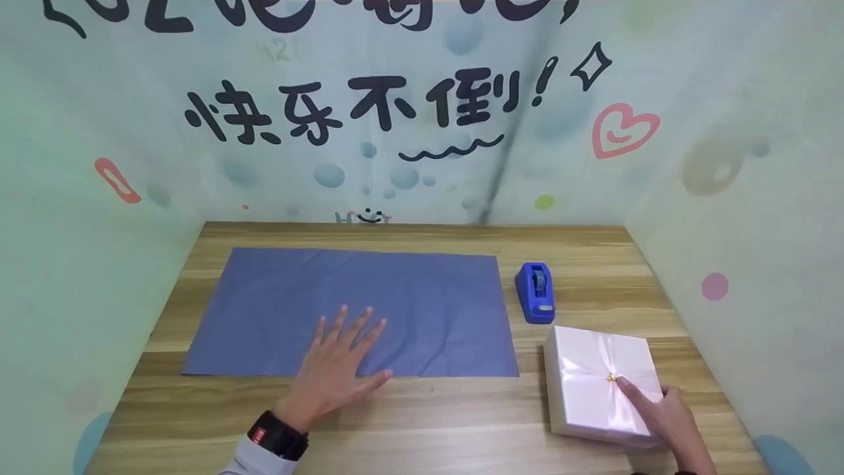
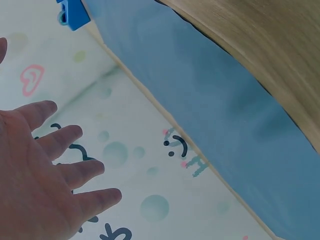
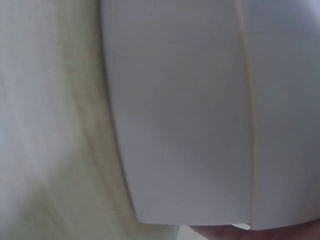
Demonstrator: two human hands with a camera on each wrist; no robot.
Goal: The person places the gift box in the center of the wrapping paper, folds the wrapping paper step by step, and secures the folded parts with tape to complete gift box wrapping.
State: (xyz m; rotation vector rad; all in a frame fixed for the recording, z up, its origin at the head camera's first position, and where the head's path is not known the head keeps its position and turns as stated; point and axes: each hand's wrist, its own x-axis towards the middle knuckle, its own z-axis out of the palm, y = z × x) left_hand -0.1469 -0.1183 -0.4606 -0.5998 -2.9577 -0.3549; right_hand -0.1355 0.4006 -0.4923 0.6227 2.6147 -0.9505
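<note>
White square gift box (image 1: pixel 583 402) with a satin-look ribbon (image 1: pixel 606 349) crossed over its top and a small gold tie (image 1: pixel 611 378) at the centre: sits at the near right of the wood-grain bench (image 1: pixel 409 429). Can't tell if it's fully flat on the surface or slightly lifted. Right hand (image 1: pixel 672 419) grips it at the right side, thumb on top reaching nearly to the gold tie, fingers (image 3: pixel 220 232) along the edge, mostly hidden; the right wrist view shows just a strip of them under the box.

Left hand (image 1: pixel 333 379) is over the near edge of a flat, lightly creased blue rectangular sheet (image 1: pixel 422 290); fingers spread wide, holding nothing. Can't confirm whether they touch the sheet. Black band (image 1: pixel 283 435) on that wrist, pale sleeve (image 1: pixel 257 462) behind it.

Blue plastic tape dispenser (image 1: pixel 535 297), tape roll loaded, stands between the sheet's right edge and the box, farther back than the box, apart from both hands. Behind the bench: pale green wall covering (image 1: pixel 277 191) with dark Chinese lettering, printed bubbles and a pink heart (image 1: pixel 625 130).
</note>
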